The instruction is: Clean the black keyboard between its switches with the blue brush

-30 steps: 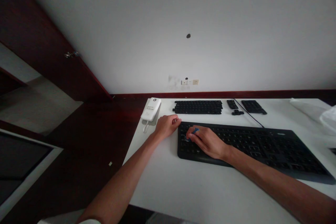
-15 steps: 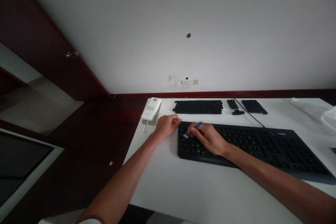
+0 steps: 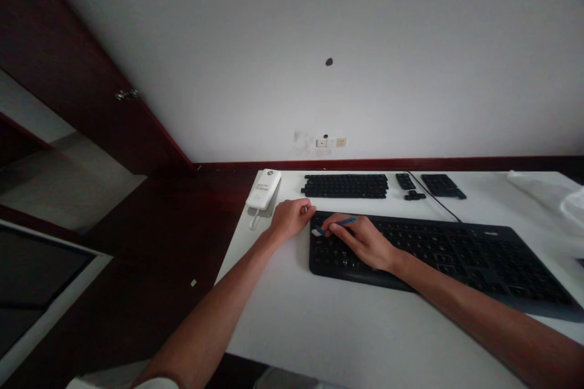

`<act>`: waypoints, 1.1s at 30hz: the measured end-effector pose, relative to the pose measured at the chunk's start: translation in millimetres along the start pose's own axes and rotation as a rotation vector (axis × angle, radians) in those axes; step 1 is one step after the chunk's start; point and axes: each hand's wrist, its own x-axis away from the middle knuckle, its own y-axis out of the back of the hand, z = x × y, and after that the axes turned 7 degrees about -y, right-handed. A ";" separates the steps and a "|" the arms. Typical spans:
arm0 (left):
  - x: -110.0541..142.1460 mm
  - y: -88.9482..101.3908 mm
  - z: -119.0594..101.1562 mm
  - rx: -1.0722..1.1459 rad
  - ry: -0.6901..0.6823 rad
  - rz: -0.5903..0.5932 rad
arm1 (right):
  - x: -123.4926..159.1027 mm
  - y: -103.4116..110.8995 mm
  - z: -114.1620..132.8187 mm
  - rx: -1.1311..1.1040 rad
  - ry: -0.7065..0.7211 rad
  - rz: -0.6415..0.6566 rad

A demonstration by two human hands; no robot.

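Observation:
A black keyboard [image 3: 483, 255] with its keycaps off, bare sockets showing, lies at a slant on the white table. My right hand [image 3: 362, 242] rests over its left part, fingers closed around a small blue brush [image 3: 347, 220]. The brush's pale bristle end [image 3: 316, 231] touches the sockets near the upper left corner. My left hand [image 3: 291, 219] is curled at that same corner, thumb against the keyboard's edge; its other fingertips are partly hidden.
Behind the keyboard lie removed black keycaps in groups: a wide block [image 3: 345, 186], small clusters [image 3: 404, 180] and a number-pad block [image 3: 442, 186]. A cable [image 3: 433, 196] runs between them. A white power bank [image 3: 263, 188] is at left, a white plastic bag [image 3: 542, 191] at right.
The brush has shifted slightly left and up across the sockets, its handle tilting in my right hand. My left hand stays at the keyboard's corner.

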 end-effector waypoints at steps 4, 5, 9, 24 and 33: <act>-0.5 -0.2 0.7 -0.002 -0.015 -0.007 | 1.8 -1.1 0.6 0.085 0.015 -0.002; -0.5 0.1 0.6 -0.001 -0.018 -0.007 | 2.4 -1.3 0.9 0.096 0.027 0.011; -0.6 1.4 -0.3 -0.001 -0.005 0.008 | 4.2 -2.0 1.2 0.113 0.049 -0.019; -0.6 1.9 -1.4 0.005 0.007 0.009 | 7.3 -3.9 0.5 0.183 0.078 -0.017; -0.7 5.2 -3.7 0.003 0.019 0.033 | 6.2 -4.5 0.7 0.182 0.084 -0.026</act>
